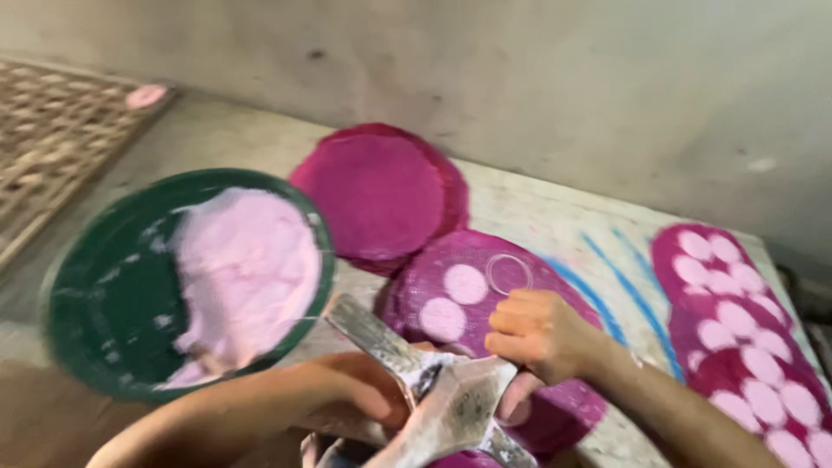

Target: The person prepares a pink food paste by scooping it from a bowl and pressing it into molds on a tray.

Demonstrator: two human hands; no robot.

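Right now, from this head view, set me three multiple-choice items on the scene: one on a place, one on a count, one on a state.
1. Where does the green bowl sit relative to the hands?
A. to their left
B. to their right
C. behind the wall

2. How many full pale pink discs lie on the magenta mat just above the right hand?
A. none
B. two
C. six

3. What is the left hand doing?
A. lying flat and open
B. closed around a dusty metal tool
C. lifting the bowl

Answers: 1 A, the bowl with pale pink powder fills the left of the view. 2 B, two discs sit beside one ring outline. 3 B, its fingers wrap the tool's handle.
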